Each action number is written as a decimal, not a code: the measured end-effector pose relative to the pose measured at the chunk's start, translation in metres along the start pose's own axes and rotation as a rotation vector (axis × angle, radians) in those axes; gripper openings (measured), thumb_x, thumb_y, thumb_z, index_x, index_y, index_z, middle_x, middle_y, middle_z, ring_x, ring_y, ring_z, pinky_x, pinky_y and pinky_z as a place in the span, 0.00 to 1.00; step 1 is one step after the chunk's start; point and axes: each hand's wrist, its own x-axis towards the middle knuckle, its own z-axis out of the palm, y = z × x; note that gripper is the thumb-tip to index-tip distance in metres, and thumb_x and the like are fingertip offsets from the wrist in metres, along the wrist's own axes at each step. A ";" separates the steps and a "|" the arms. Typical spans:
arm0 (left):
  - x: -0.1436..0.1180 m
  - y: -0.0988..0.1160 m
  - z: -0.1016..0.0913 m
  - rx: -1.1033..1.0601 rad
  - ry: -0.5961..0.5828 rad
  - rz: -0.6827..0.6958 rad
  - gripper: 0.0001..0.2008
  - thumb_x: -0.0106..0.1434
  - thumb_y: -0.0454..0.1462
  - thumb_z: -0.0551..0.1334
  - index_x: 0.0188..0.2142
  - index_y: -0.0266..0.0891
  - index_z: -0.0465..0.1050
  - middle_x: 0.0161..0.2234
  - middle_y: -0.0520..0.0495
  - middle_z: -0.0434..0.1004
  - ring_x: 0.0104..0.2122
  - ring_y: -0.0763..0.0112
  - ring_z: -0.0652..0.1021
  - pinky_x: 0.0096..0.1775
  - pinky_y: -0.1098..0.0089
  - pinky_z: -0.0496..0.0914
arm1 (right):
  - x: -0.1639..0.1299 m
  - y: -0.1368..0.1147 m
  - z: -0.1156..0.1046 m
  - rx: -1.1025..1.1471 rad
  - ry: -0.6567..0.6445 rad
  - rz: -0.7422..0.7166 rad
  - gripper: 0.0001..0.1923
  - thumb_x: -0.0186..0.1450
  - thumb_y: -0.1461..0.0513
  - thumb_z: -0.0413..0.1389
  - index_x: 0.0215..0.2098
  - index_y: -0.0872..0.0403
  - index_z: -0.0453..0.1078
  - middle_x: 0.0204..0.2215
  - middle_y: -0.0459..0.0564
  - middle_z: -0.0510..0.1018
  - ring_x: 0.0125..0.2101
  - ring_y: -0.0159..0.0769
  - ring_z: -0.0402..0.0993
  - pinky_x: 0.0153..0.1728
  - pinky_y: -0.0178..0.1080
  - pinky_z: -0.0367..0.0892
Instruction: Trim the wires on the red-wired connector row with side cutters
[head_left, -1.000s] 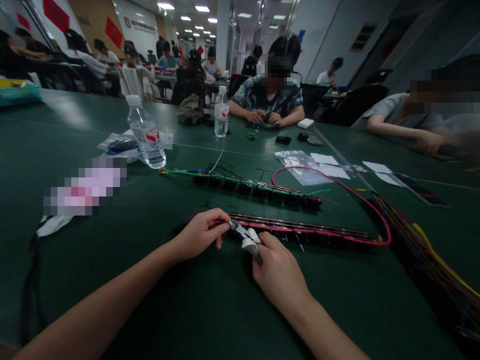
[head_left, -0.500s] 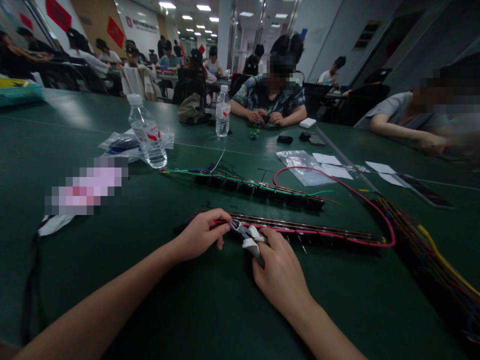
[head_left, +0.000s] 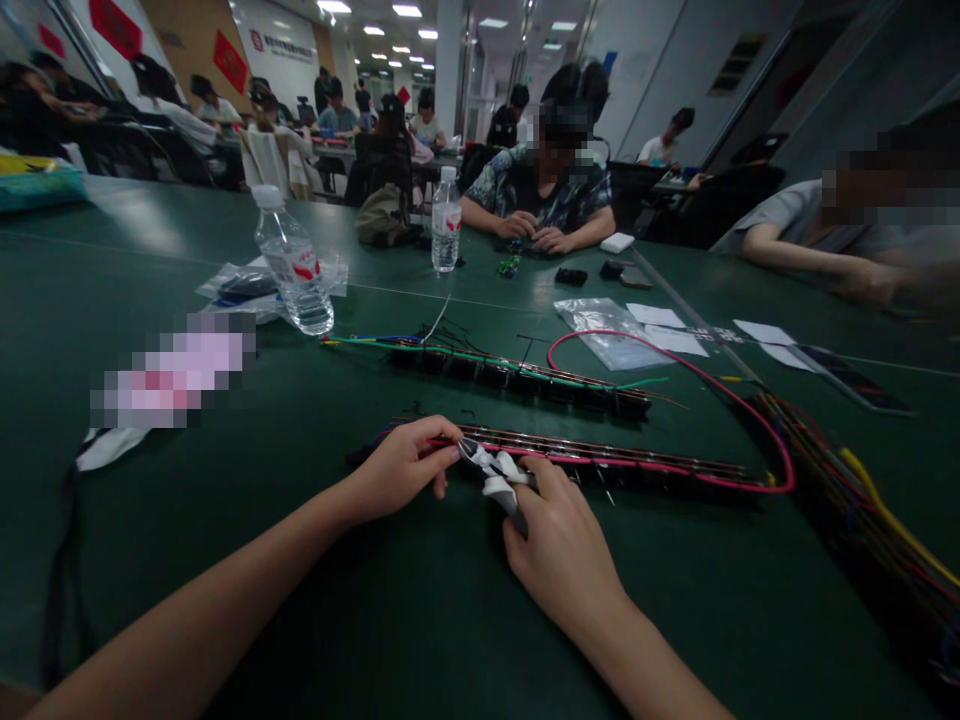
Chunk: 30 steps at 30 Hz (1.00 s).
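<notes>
My left hand (head_left: 405, 462) is closed in a pinch on the red wire (head_left: 622, 464), at the left part of a long dark wiring strip (head_left: 705, 492). In my right hand (head_left: 561, 535) is a pair of pliers (head_left: 501, 488) with pale grip ends, its jaws pointing left at my left fingertips. What lies between the jaws is too small to make out. The red wire runs along the strip and loops back at its right end. Behind it lies a second strip (head_left: 487, 372) with a green wire (head_left: 360, 342).
Two water bottles (head_left: 294, 265) (head_left: 446, 225) stand behind the strips. A clear plastic bag (head_left: 611, 335) and paper slips (head_left: 654, 315) lie farther back. A thick wire bundle (head_left: 847, 500) runs down the right side. Across the table sits a person (head_left: 547, 190); another person (head_left: 795, 235) is at right.
The plier jaws look closer together than before. Both my hands have stayed in nearly the same place, and the strips lie as they did.
</notes>
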 end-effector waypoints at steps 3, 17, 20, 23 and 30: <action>0.000 0.001 0.000 -0.003 0.000 -0.007 0.05 0.65 0.34 0.57 0.40 0.35 0.69 0.28 0.53 0.72 0.20 0.78 0.74 0.25 0.74 0.68 | 0.000 0.001 0.000 0.011 -0.007 -0.002 0.11 0.56 0.71 0.53 0.35 0.58 0.73 0.48 0.60 0.70 0.46 0.49 0.67 0.46 0.48 0.67; -0.001 0.002 0.000 0.002 0.000 -0.016 0.04 0.65 0.34 0.57 0.40 0.36 0.68 0.26 0.54 0.71 0.20 0.77 0.74 0.26 0.74 0.68 | 0.000 -0.002 -0.007 -0.034 -0.009 -0.009 0.09 0.56 0.71 0.55 0.34 0.57 0.73 0.48 0.61 0.71 0.45 0.49 0.69 0.44 0.48 0.69; -0.001 0.001 0.000 -0.004 -0.001 -0.014 0.04 0.65 0.34 0.57 0.40 0.36 0.68 0.26 0.55 0.71 0.19 0.77 0.74 0.26 0.74 0.67 | 0.000 -0.002 -0.006 -0.029 -0.018 -0.007 0.10 0.56 0.71 0.55 0.34 0.57 0.73 0.47 0.60 0.71 0.44 0.48 0.69 0.44 0.48 0.69; -0.001 0.001 0.000 -0.009 -0.007 -0.011 0.04 0.65 0.34 0.57 0.40 0.36 0.68 0.25 0.55 0.70 0.20 0.77 0.74 0.25 0.75 0.67 | 0.001 -0.002 -0.006 -0.019 -0.019 -0.005 0.10 0.56 0.71 0.54 0.34 0.57 0.73 0.46 0.59 0.72 0.44 0.48 0.69 0.44 0.48 0.68; -0.001 0.002 0.000 -0.005 -0.001 -0.011 0.04 0.65 0.33 0.57 0.39 0.36 0.68 0.25 0.55 0.70 0.20 0.78 0.74 0.26 0.74 0.68 | 0.000 -0.001 -0.004 -0.040 0.019 -0.030 0.10 0.57 0.71 0.54 0.35 0.57 0.73 0.43 0.58 0.73 0.42 0.47 0.69 0.41 0.48 0.68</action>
